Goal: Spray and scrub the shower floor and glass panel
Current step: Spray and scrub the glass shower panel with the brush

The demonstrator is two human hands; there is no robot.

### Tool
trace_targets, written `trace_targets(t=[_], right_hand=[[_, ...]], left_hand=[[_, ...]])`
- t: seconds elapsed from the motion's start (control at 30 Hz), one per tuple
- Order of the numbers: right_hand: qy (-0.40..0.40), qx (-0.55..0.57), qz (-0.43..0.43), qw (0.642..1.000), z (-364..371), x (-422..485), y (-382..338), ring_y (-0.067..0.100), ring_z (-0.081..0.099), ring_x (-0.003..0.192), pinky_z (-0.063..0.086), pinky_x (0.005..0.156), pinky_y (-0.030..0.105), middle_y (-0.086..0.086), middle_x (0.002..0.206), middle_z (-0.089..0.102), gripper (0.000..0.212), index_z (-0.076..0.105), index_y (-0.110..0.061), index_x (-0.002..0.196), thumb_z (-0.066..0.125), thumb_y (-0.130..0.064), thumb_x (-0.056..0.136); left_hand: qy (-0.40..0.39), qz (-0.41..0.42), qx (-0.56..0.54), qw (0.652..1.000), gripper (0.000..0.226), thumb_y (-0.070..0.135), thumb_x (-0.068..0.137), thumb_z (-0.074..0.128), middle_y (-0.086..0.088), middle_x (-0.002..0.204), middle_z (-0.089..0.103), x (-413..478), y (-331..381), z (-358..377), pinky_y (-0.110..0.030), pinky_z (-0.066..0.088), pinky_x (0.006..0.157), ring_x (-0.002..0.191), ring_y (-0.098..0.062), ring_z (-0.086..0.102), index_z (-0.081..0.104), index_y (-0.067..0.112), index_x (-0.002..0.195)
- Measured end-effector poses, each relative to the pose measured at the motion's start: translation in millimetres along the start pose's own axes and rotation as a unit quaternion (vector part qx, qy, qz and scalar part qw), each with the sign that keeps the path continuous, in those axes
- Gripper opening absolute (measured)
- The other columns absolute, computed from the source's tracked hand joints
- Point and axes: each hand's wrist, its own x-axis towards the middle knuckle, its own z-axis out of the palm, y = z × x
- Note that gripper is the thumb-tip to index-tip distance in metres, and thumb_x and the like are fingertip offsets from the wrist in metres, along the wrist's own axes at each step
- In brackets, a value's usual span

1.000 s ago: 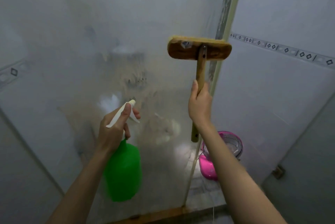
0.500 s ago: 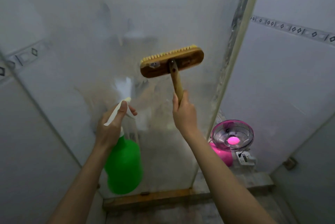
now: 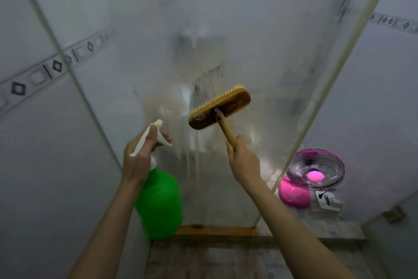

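- The right hand is clenched round the low end of the brush handle; the brush head lies up and to the left of that hand, against the glass panel, about mid-height.
- The handle's long axis runs from lower right to upper left; the head's long axis crosses it, tilted with its right end higher, bristles turned to the glass.
- A streaked patch sits just above the head, and runs of liquid trail below it.
- The left hand grips the neck of the green spray bottle, finger on the trigger; the nozzle points up and right toward the wet patch, just left of the brush head.
- The bottle hangs upright, near the glass.
- The right hand is the nearer to the patch; I judge the next stroke follows the handle's line, up or down.
- The shower floor lies below, apart from both tools.
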Motion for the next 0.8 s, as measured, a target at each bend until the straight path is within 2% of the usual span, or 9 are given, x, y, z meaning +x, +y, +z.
trace_targets(t=[0.1,0.2,0.33,0.43,0.5,0.57,0.67,0.73,0.8], right_hand=[[-0.057,0.008,0.023,0.998,21,-24,1,0.016,0.050,0.050,0.046,0.047,0.036,-0.005,0.066,0.050,0.021,0.037,-0.023,0.099,0.037,-0.044,0.101],[-0.053,0.024,-0.040,0.997,37,12,-65,0.029,0.057,0.060,0.050,0.055,0.044,0.003,0.075,0.055,0.029,0.042,-0.014,0.110,0.037,-0.041,0.102],[-0.071,-0.024,-0.134,0.988,47,40,-130,0.024,0.058,0.056,0.051,0.052,0.038,-0.001,0.074,0.054,0.035,0.040,-0.015,0.120,0.033,-0.044,0.102],[-0.094,-0.044,-0.073,0.992,51,20,-90,0.028,0.058,0.062,0.052,0.058,0.042,0.003,0.077,0.056,0.034,0.040,-0.015,0.118,0.034,-0.044,0.102],[-0.108,-0.042,-0.016,0.993,50,-6,-59,0.027,0.057,0.060,0.053,0.058,0.044,0.001,0.074,0.055,0.030,0.042,-0.017,0.110,0.034,-0.044,0.101],[-0.114,-0.016,0.000,0.993,54,-15,-63,0.026,0.056,0.056,0.053,0.055,0.045,0.001,0.070,0.054,0.029,0.042,-0.016,0.106,0.034,-0.044,0.101],[-0.108,0.001,-0.078,0.991,74,9,-129,0.023,0.047,0.052,0.040,0.048,0.039,0.000,0.073,0.051,0.028,0.041,-0.013,0.108,0.036,-0.039,0.102],[-0.119,-0.016,-0.142,0.982,78,28,-178,0.015,0.034,0.048,0.023,0.044,0.029,-0.004,0.071,0.042,0.029,0.042,-0.012,0.115,0.035,-0.037,0.103],[-0.127,-0.039,-0.173,0.976,80,40,-192,0.011,0.031,0.046,0.018,0.042,0.026,-0.006,0.068,0.039,0.030,0.041,-0.014,0.119,0.034,-0.038,0.104]], left_hand=[[0.029,-0.016,0.006,0.999,0.059,0.054,0.095,0.042,0.010,0.098,0.076,-6,-2,-21,-0.030,0.050,0.088,0.098,0.009,0.066,0.075,0.006,0.088],[0.048,-0.021,0.027,0.998,0.054,0.052,0.097,0.042,0.010,0.094,0.077,-15,-5,-38,-0.032,0.050,0.090,0.099,0.009,0.065,0.075,0.011,0.084],[0.064,-0.004,0.053,0.997,0.050,0.047,0.098,0.042,0.012,0.087,0.076,-25,-2,-52,-0.016,0.051,0.085,0.093,0.002,0.068,0.073,0.012,0.079],[0.090,0.006,0.059,0.994,0.056,0.046,0.098,0.042,0.008,0.089,0.077,-26,0,-67,-0.012,0.050,0.083,0.103,0.007,0.066,0.071,0.003,0.076],[0.112,0.002,0.057,0.992,0.057,0.050,0.097,0.042,0.011,0.090,0.077,-28,-2,-81,-0.017,0.050,0.087,0.109,0.005,0.065,0.072,0.006,0.076],[0.130,-0.002,0.043,0.991,0.052,0.047,0.097,0.042,0.016,0.087,0.076,-31,-3,-93,-0.015,0.050,0.085,0.105,0.009,0.064,0.072,0.010,0.075],[0.145,-0.015,0.036,0.989,0.046,0.046,0.097,0.042,0.010,0.090,0.076,-34,-2,-102,-0.023,0.050,0.082,0.095,0.005,0.067,0.072,0.017,0.077],[0.139,-0.031,0.039,0.989,0.045,0.050,0.097,0.041,0.005,0.094,0.076,-36,-4,-107,-0.029,0.050,0.086,0.098,-0.005,0.068,0.073,0.022,0.080],[0.140,-0.031,0.044,0.989,0.045,0.054,0.095,0.041,0.005,0.094,0.077,-38,-6,-110,-0.031,0.050,0.088,0.101,-0.013,0.069,0.073,0.027,0.080]])
